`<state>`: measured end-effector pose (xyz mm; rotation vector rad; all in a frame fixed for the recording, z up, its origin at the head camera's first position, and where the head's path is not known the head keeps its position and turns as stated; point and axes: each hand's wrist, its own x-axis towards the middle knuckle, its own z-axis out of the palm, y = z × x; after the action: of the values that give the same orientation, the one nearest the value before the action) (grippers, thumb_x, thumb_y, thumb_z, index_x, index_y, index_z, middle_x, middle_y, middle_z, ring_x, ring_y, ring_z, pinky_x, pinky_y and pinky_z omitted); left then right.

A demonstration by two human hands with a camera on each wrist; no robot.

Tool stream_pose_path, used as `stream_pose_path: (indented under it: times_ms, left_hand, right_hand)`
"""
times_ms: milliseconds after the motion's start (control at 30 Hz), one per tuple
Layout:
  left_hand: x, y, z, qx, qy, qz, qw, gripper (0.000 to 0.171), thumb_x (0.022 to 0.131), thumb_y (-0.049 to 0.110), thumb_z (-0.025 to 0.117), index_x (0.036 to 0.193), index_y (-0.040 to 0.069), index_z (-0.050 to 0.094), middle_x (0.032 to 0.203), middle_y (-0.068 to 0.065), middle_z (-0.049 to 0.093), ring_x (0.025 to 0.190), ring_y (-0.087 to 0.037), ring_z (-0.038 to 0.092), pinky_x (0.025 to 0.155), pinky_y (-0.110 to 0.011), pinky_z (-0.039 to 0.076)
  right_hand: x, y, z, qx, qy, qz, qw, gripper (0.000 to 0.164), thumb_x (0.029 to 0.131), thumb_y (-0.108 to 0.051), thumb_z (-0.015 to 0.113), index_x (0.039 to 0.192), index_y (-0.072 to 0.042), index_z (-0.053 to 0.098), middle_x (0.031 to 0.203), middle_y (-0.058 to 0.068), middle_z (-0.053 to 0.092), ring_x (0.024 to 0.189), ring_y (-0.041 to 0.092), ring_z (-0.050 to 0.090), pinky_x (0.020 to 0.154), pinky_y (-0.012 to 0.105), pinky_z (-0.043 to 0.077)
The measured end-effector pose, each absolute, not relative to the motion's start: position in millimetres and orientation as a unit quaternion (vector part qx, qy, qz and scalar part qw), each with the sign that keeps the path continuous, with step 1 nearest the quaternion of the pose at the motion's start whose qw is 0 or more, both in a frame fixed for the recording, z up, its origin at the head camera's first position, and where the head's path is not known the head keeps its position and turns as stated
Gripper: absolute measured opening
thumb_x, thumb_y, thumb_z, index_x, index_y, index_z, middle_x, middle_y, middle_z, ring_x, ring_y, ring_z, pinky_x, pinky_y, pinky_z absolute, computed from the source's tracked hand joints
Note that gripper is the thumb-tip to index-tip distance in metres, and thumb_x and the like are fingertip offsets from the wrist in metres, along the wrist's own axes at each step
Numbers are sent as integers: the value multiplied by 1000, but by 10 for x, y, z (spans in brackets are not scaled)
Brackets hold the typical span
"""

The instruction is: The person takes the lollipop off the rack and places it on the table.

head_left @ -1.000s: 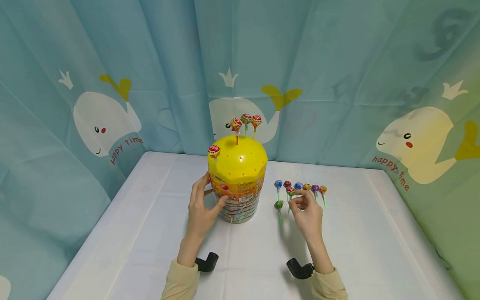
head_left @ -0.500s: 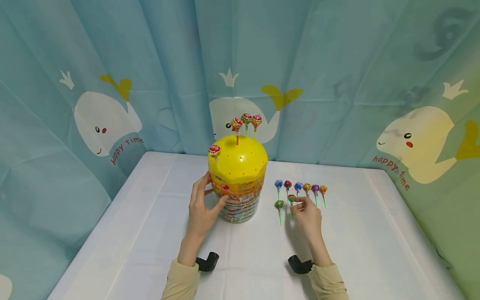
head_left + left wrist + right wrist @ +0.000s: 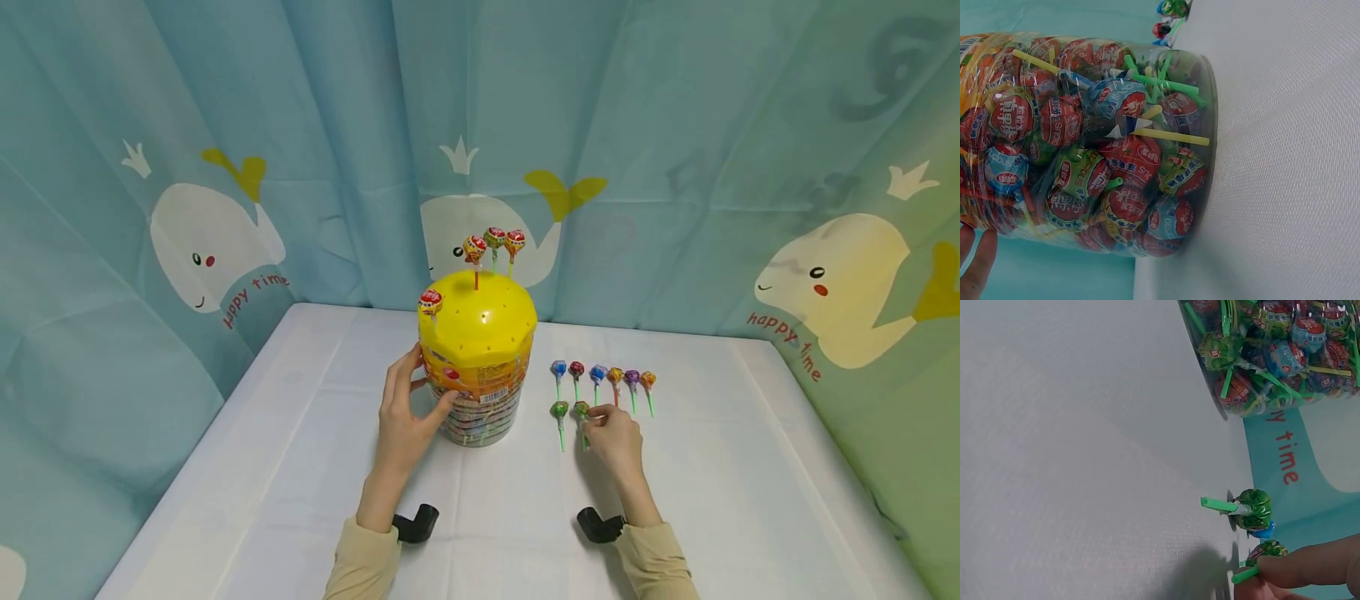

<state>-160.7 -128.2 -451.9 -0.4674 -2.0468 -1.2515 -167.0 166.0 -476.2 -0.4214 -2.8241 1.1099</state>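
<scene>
A clear jar [image 3: 480, 425] full of wrapped lollipops stands upright under a domed yellow lid [image 3: 483, 325] with small holes. Several lollipops poke up from this lid, such as a red-and-yellow one [image 3: 475, 249]. My left hand [image 3: 405, 429] holds the jar's left side, thumb across the front. To the jar's right, my right hand [image 3: 617, 440] pinches a green-wrapped lollipop [image 3: 582, 410] by its green stick, at the table surface. Just left of it lies another green lollipop [image 3: 559, 409]. In the right wrist view, thumb and finger meet on the held lollipop [image 3: 1267, 550].
Behind the right hand, several lollipops lie in a row, from a blue one [image 3: 558, 367] to an orange one [image 3: 648, 380]. A white cloth covers the table [image 3: 300, 467]. A blue-green curtain [image 3: 337, 167] with whale prints hangs behind.
My right hand has brought the green lollipop nearer to me and down, from in front of the back row to beside the other green one. The left hand stays on the jar.
</scene>
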Motion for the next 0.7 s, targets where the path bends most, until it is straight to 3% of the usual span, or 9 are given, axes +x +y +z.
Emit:
stream_pose_path:
  times_ms: [700]
  left_hand:
    - [-1600, -1289, -4497, -183, -785, -486, 337, 85, 75, 7, 80, 147, 7, 36, 136, -15, 47, 123, -26, 51, 86, -46, 58]
  right_hand:
    - [-1669, 1625, -4812, -142, -924, 355, 31, 27, 81, -13, 67, 103, 4, 66, 84, 19, 69, 58, 21, 61, 50, 28, 42]
